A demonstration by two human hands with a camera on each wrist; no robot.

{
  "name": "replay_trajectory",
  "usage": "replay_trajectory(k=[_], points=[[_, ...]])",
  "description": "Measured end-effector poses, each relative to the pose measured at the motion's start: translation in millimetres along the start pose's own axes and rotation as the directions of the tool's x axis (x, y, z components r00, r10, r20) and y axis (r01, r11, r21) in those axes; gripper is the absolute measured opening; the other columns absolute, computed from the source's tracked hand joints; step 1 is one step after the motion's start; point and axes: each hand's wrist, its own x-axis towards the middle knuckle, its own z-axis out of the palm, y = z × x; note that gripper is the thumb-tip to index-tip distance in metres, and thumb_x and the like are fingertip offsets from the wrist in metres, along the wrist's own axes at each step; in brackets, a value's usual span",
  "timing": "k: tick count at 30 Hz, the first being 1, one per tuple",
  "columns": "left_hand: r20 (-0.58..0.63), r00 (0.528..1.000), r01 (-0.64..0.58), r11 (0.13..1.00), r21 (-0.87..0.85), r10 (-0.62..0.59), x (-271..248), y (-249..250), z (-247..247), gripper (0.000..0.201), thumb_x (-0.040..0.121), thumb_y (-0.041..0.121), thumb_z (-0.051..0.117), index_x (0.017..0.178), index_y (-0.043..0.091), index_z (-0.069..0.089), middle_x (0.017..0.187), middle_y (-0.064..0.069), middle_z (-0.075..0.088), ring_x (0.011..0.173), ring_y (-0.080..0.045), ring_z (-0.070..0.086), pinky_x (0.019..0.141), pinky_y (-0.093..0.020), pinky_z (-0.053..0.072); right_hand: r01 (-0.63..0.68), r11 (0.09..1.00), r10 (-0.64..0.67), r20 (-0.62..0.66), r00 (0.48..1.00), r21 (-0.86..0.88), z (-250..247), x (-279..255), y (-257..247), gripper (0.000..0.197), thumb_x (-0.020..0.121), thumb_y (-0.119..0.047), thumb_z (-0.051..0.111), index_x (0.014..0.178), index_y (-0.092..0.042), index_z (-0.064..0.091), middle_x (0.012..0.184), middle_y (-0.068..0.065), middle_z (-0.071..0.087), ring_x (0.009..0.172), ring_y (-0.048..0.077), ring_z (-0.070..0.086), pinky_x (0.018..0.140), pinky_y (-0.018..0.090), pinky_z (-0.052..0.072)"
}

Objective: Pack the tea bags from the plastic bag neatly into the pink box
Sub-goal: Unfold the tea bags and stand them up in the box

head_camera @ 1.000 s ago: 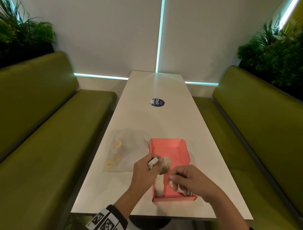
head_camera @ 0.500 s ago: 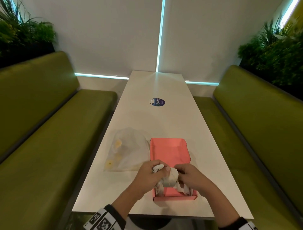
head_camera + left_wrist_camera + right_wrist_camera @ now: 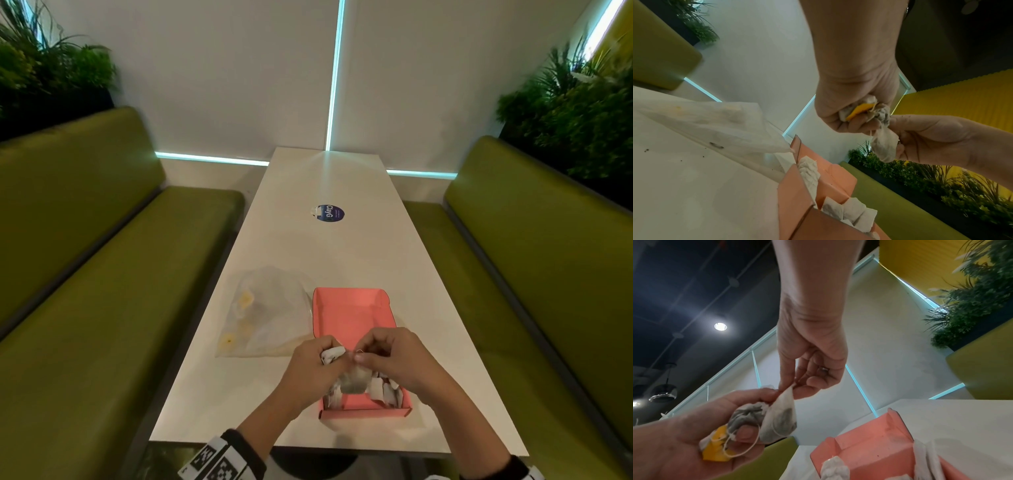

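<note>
The pink box (image 3: 352,318) lies open on the white table (image 3: 325,253), with several white tea bags (image 3: 383,392) at its near end. Above that end my left hand (image 3: 334,356) grips a crumpled bunch of tea bags (image 3: 877,112) with a yellow tag (image 3: 715,449) and loose string. My right hand (image 3: 359,356) pinches the top corner of one tea bag (image 3: 779,418), which hangs from the bunch. The clear plastic bag (image 3: 267,311) lies flat left of the box and shows yellow tags inside.
A round blue sticker (image 3: 329,213) sits mid-table. Green benches (image 3: 102,308) run along both sides, with plants (image 3: 575,113) behind their backs. The table's near edge (image 3: 325,448) is just below my wrists. Dark crumbs (image 3: 647,150) dot the table beside the plastic bag.
My right hand has left the box's near end and met the left hand. It now pinches a tea bag that hangs from the left hand's bunch.
</note>
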Motion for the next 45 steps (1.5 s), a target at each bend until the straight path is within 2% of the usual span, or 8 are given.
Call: replay_trajectory(k=[5,7,11,14,20,29,35,45], points=[[0.1,0.995,0.011,0.994,-0.111,0.0,-4,2,-6,0.005,0.087,0.026,0.066,0.084,0.022,0.066,0.067,0.007,0.06,0.05,-0.007,0.05,0.046,-0.019,0.04,0.056,0.998,-0.055,-0.022,0.998,0.037,0,-3,-7,0.004,0.077,-0.007,0.074,0.08,-0.007,0.071,0.068,-0.003,0.069,0.062,0.0,0.062,0.06,0.013,0.048],[0.173,0.985,0.001,0.995,-0.099,0.016,-6,2,-10,0.019,0.086,0.034,0.062,0.096,0.018,0.067,0.065,0.014,0.059,0.052,-0.001,0.051,0.049,-0.016,0.04,0.075,0.997,-0.075,-0.019,0.997,0.016,1,-4,-10,0.006,0.077,-0.007,0.074,0.077,-0.012,0.071,0.066,-0.006,0.067,0.061,-0.001,0.06,0.059,0.013,0.046],[0.233,0.972,-0.026,0.999,-0.046,0.036,-9,-3,-13,0.026,0.08,0.035,0.067,0.062,0.021,0.054,0.053,0.009,0.04,0.047,-0.005,0.04,0.046,-0.017,0.035,0.091,0.996,-0.091,-0.111,0.99,-0.008,3,0,-10,0.015,0.079,-0.005,0.071,0.072,-0.019,0.069,0.072,0.006,0.068,0.064,0.007,0.058,0.064,0.023,0.049],[0.187,0.982,-0.017,1.0,-0.019,0.02,-7,-9,-10,0.023,0.082,0.022,0.071,0.063,0.02,0.059,0.056,0.004,0.047,0.049,-0.009,0.044,0.046,-0.018,0.037,0.096,0.995,-0.095,-0.092,0.991,0.007,5,-1,-10,0.015,0.079,-0.006,0.072,0.073,-0.021,0.069,0.07,-0.001,0.067,0.065,0.006,0.057,0.063,0.019,0.048],[0.092,0.996,0.018,0.998,-0.059,-0.012,-1,-14,-9,0.033,0.081,0.014,0.071,0.064,-0.005,0.049,0.06,-0.011,0.042,0.048,-0.014,0.039,0.044,-0.017,0.033,-0.047,0.989,0.038,0.064,0.997,0.139,1,-6,-2,0.065,0.07,-0.009,0.081,0.122,-0.032,0.049,0.111,-0.006,0.056,0.088,0.009,0.057,0.073,0.02,0.053],[0.081,0.996,0.018,0.998,0.056,-0.022,5,-21,-4,0.048,0.083,0.016,0.069,0.044,0.029,0.044,0.05,0.002,0.041,0.046,-0.011,0.04,0.044,-0.019,0.033,-0.102,0.966,0.1,0.02,0.995,0.236,19,-4,25,0.018,0.078,-0.012,0.074,0.094,-0.019,0.075,0.094,0.022,0.068,0.073,0.016,0.055,0.067,0.024,0.047],[0.091,0.994,0.062,0.998,0.022,-0.063,6,-22,-4,0.033,0.084,0.03,0.068,0.054,0.027,0.056,0.051,0.004,0.049,0.043,-0.008,0.045,0.045,-0.02,0.035,-0.006,0.997,0.009,-0.045,0.999,0.074,23,-2,26,0.02,0.074,-0.006,0.076,0.084,-0.023,0.071,0.081,0.005,0.071,0.067,0.001,0.061,0.066,0.015,0.048],[-0.034,0.999,0.034,0.924,0.381,-0.022,16,-51,-12,0.023,0.081,0.029,0.068,0.068,0.033,0.05,0.057,0.014,0.05,0.056,-0.002,0.046,0.057,-0.017,0.039,-0.155,0.979,0.157,0.005,0.988,-0.13,28,7,65,0.021,0.07,-0.013,0.078,0.083,-0.005,0.065,0.083,0.004,0.054,0.073,0.013,0.053,0.065,0.023,0.046]])
